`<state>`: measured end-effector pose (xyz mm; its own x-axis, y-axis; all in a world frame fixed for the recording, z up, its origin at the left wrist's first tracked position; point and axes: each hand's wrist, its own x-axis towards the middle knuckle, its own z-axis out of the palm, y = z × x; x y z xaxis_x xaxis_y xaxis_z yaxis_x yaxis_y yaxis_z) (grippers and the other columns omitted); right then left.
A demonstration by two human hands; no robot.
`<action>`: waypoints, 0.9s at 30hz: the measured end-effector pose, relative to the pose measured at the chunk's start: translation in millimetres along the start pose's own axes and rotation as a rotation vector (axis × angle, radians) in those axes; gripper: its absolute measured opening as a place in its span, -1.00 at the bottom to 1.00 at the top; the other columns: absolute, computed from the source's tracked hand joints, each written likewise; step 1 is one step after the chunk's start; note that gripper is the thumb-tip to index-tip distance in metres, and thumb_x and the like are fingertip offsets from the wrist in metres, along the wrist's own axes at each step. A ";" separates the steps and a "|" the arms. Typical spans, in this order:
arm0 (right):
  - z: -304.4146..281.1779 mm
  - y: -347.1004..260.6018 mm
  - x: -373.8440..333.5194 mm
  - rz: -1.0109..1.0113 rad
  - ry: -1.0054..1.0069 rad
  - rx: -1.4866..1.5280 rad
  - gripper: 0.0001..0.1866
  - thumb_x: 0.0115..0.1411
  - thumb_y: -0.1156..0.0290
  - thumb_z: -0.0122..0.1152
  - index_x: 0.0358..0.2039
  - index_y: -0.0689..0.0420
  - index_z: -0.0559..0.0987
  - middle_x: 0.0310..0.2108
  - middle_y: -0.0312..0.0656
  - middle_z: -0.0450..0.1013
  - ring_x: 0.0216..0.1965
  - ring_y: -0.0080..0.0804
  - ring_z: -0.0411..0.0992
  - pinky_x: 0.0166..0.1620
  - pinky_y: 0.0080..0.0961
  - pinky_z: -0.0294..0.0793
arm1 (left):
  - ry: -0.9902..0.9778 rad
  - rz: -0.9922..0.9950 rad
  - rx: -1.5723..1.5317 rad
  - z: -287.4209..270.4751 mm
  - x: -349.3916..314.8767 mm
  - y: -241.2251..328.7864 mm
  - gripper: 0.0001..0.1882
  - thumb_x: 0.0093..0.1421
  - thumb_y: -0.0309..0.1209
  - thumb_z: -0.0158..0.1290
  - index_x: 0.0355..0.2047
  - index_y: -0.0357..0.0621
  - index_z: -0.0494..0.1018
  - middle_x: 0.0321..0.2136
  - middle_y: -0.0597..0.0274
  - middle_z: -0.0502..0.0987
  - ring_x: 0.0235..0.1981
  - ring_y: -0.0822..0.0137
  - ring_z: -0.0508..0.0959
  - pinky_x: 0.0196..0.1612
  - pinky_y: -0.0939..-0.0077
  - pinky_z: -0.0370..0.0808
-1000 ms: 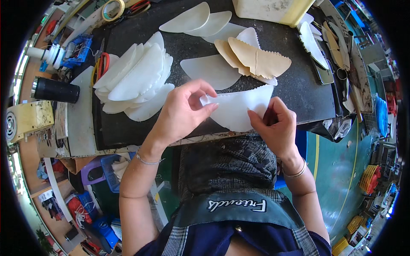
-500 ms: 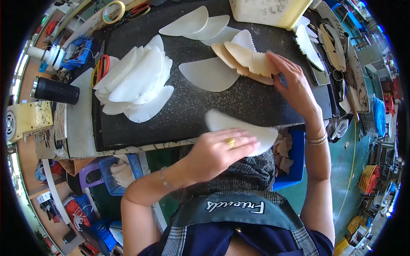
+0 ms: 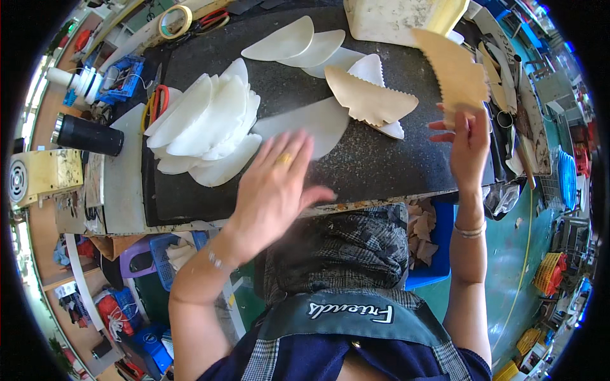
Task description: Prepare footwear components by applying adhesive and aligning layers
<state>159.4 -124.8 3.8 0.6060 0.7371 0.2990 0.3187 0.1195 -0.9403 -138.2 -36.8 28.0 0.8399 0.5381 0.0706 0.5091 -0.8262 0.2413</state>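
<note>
My right hand (image 3: 467,143) pinches the lower end of a tan leather-like piece (image 3: 454,70) with a zigzag edge, raised above the mat's right side. My left hand (image 3: 273,184) is over the mat's front edge with its fingers spread and stretched out. Its fingertips overlap a smooth white half-moon piece (image 3: 318,130), slightly blurred; I cannot tell if they touch it. Farther back, another tan zigzag-edged piece (image 3: 368,98) lies partly over a white zigzag-edged piece (image 3: 368,68). A heap of white half-moon pieces (image 3: 210,117) sits to the left.
Smooth white half-moon pieces (image 3: 283,39) overlap at the back of the black mat (image 3: 394,165). A pale container (image 3: 397,22) stands behind. Tape (image 3: 175,22), red-handled scissors (image 3: 213,19) and a black flask (image 3: 88,134) are around the left side. A blue bin (image 3: 438,254) with tan scraps is below.
My right hand has lifted a tan piece off the mat. My left hand has moved left and forward; the white piece it held above my lap is no longer there.
</note>
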 end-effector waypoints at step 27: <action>5.4 -124.0 -108.8 -0.218 -0.392 0.095 -0.81 0.10 0.47 0.25 -0.50 0.20 0.40 -0.57 -0.16 0.49 -0.54 -0.35 0.52 -0.48 -0.53 0.45 | 0.386 0.243 -0.716 -48.3 -14.4 90.9 -0.63 -0.28 -0.19 0.31 -0.36 0.12 0.62 -0.29 0.58 0.52 -0.09 0.25 0.33 -0.15 0.18 0.10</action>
<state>50.0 -216.2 87.0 0.2053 0.8818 0.4246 0.3286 0.3466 -0.8786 -113.2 -111.5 95.6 0.7213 0.4858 0.4936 -0.0283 -0.6914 0.7219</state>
